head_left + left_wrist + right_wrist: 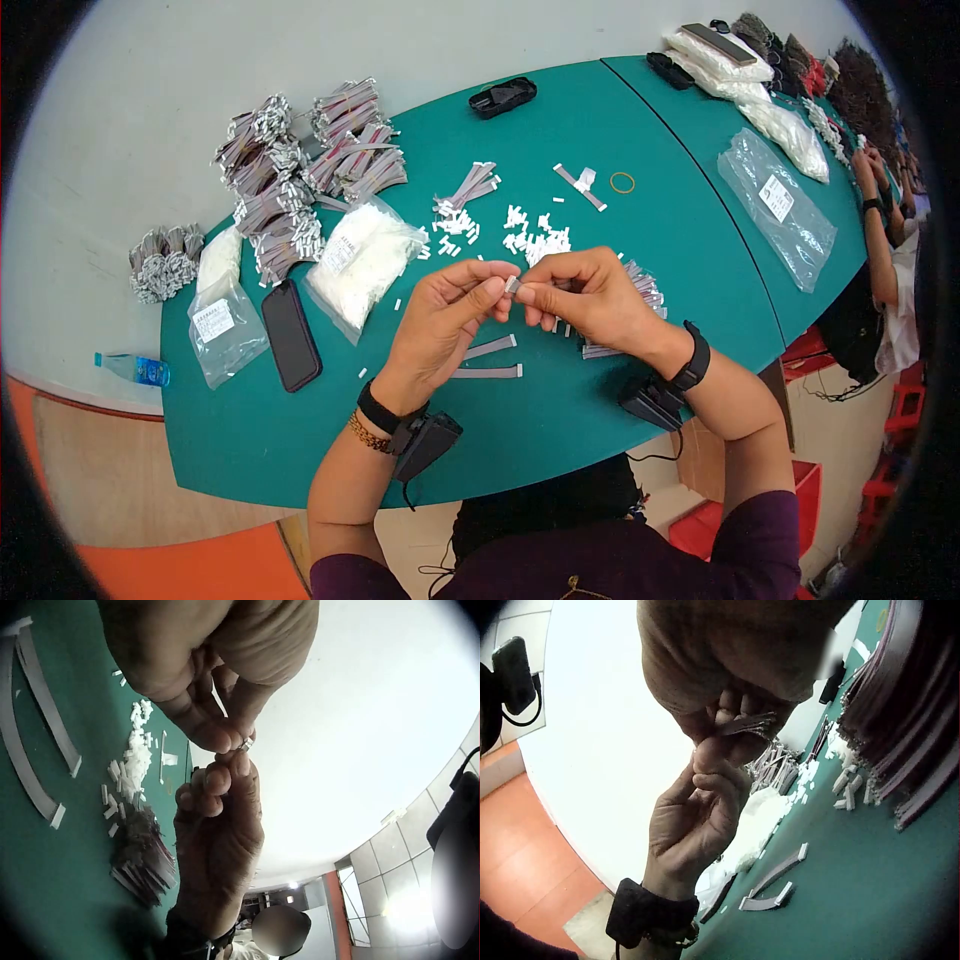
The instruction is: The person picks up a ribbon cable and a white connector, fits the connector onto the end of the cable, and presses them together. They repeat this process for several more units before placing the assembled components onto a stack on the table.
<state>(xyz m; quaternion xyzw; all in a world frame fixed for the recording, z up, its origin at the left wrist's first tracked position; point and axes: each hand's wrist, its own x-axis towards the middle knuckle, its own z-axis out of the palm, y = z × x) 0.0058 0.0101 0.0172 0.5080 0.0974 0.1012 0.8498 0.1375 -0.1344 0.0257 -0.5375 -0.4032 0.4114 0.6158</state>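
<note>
In the head view both hands meet over the green table (420, 440). Between the fingertips is the small white connector end (512, 284) of a short grey ribbon cable. My left hand (440, 315) pinches the connector between thumb and fingers. The right hand (590, 295) grips the ribbon cable (739, 725), whose thin strands show under its fingers in the right wrist view. In the left wrist view the fingertips nearly cover the connector (246, 744). Two ribbon cables (490, 372) with white ends lie below the left hand.
Loose white connectors (540, 242) lie beyond the hands, and a stack of ribbon cables (640, 290) is by the right hand. Left stand bundled cables (270, 190), a bag of white parts (360, 260) and a phone (291, 335). A rubber band (622, 183) lies farther back. Another person works at far right.
</note>
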